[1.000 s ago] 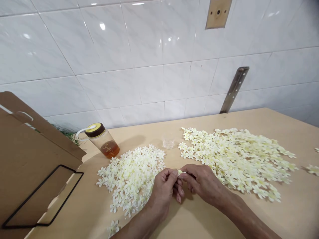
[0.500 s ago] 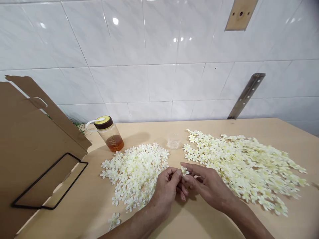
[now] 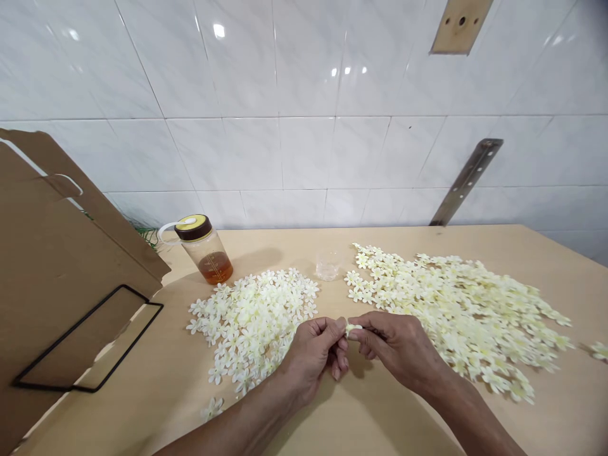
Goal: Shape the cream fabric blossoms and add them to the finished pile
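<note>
We hold our left hand (image 3: 310,354) and right hand (image 3: 403,349) out in front, fingertips facing and almost meeting, each with thumb and forefinger drawn into a pinch. Our bare forearms (image 3: 468,411) slant inward from the bottom of the view, the left wrist (image 3: 289,387) turned so that the thumb lies on top, the right wrist (image 3: 436,380) running nearly straight into the raised knuckles. Our left hand's other fingers (image 3: 340,362) curl below its thumb, while the right's seem tucked under the palm, though the angle half hides them.
</note>
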`<state>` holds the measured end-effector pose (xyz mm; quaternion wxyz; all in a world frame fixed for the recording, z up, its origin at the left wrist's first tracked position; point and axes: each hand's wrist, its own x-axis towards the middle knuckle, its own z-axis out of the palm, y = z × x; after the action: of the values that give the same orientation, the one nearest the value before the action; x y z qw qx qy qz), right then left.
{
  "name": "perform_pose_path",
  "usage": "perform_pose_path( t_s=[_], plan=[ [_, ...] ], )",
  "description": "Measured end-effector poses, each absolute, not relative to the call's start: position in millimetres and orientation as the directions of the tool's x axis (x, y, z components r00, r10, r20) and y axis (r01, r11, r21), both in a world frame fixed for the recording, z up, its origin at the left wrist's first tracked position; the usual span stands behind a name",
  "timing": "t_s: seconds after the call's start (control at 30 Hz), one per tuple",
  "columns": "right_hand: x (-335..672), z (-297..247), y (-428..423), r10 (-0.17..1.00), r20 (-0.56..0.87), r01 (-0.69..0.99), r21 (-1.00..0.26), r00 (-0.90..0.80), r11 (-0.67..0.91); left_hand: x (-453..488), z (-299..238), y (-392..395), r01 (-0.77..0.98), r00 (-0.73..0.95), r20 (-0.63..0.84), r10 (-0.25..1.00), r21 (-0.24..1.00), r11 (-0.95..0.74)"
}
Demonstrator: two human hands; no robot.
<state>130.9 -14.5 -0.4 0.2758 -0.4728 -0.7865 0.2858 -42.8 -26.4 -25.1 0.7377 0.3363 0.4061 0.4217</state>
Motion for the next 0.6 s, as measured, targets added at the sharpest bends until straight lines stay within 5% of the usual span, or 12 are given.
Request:
perform_pose_path(
  t_s=[0.17, 0.23, 0.4, 0.6],
  plan=[
    [125, -10, -16, 0.849, 0.330, 0.721, -0.451, -0.413, 0.526, -42, -23, -28, -0.391, 0.282, -0.311, 0.908, 0.827, 0.404],
    [122, -13, -16, 0.838, 0.366, 0.721, -0.436, -0.404, 0.538, -42, -23, -28, -0.409, 0.271, -0.299, 0.915, 0.825, 0.391],
    [121, -12, -16, 0.881, 0.320, 0.629, -0.617, -0.348, 0.473, -41, -24, -28, -0.421, 0.236, -0.269, 0.934, 0.838, 0.348],
    [134, -5, -13, 0.905, -0.008, 0.442, -0.874, -0.425, 0.200, -40, -24, -28, -0.378, 0.299, -0.269, 0.915, 0.847, 0.373]
  ],
)
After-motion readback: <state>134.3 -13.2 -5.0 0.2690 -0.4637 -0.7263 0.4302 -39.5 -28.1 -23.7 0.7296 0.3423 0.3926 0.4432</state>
